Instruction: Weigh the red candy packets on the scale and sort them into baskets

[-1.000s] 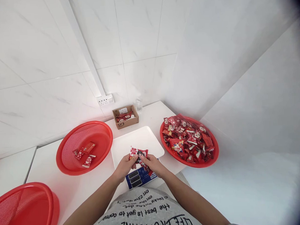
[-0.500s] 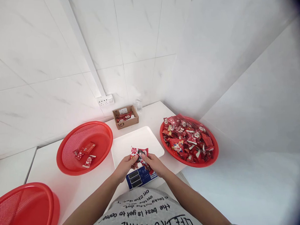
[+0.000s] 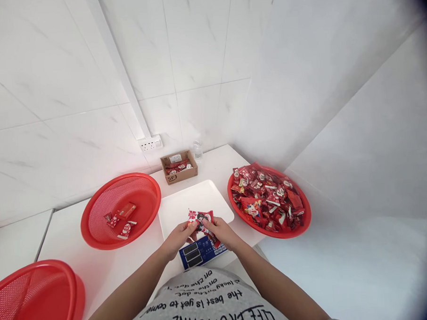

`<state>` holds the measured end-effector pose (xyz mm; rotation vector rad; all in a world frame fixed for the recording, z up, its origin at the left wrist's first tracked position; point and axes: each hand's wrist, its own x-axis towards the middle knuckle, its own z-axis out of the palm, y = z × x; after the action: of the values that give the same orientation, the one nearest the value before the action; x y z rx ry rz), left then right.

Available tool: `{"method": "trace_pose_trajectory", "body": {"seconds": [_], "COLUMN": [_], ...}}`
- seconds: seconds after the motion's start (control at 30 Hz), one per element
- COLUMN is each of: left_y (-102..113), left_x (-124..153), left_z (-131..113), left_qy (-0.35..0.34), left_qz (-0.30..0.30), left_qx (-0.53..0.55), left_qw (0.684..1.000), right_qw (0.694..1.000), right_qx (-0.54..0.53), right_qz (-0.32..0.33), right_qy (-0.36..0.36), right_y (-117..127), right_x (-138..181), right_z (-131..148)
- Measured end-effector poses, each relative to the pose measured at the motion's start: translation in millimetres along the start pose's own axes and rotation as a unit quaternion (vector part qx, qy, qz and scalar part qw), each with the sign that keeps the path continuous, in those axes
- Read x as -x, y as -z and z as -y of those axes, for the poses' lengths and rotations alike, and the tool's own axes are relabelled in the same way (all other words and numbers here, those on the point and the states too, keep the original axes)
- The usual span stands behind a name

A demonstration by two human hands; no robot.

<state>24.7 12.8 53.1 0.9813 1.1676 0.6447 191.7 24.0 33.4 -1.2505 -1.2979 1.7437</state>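
Observation:
Both my hands hold one red snack packet (image 3: 200,218) with a cartoon picture, just above the near edge of the white scale tray (image 3: 187,203). My left hand (image 3: 178,238) pinches its left side and my right hand (image 3: 222,232) pinches its right side. The scale's blue display panel (image 3: 199,251) shows below my hands.
A red basket (image 3: 273,233) heaped with red packets sits on the right. A red mesh basket (image 3: 95,217) on the left holds a few packets. Another red basket (image 3: 35,300) is at the lower left. A small cardboard box (image 3: 179,167), a clear cup (image 3: 198,149) and a wall socket (image 3: 149,143) stand at the back.
My hands and the packet have shifted slightly away from me, over the tray's near edge. Nothing else has moved.

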Motion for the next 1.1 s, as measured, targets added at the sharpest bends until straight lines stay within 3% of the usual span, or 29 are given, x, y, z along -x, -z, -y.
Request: {"method": "trace_pose_trajectory", "body": {"seconds": [0.17, 0.37, 0.73, 1.1], "left_y": [-1.5, -5.0, -8.3, -8.1], "left_x": [0.9, 2.2, 1.2, 0.8], "left_z": [-2.4, -5.1, 3.3, -3.9], "left_qy": [-0.009, -0.028, 0.012, -0.011], "left_qz": [-0.018, 0.014, 0.011, 0.001], "left_qx": [0.057, 0.091, 0.058, 0.073], "left_qw": [0.998, 0.995, 0.998, 0.997], "right_qw": [0.995, 0.99, 0.993, 0.994], "right_qx": [0.082, 0.119, 0.093, 0.069], "right_qz": [0.046, 0.052, 0.037, 0.033], "right_qy": [0.016, 0.05, 0.067, 0.08], "right_y": [4.0, 2.4, 3.0, 0.7], "right_x": [3.6, 2.1, 3.0, 0.7], "right_z": [6.9, 2.8, 9.3, 2.6]}}
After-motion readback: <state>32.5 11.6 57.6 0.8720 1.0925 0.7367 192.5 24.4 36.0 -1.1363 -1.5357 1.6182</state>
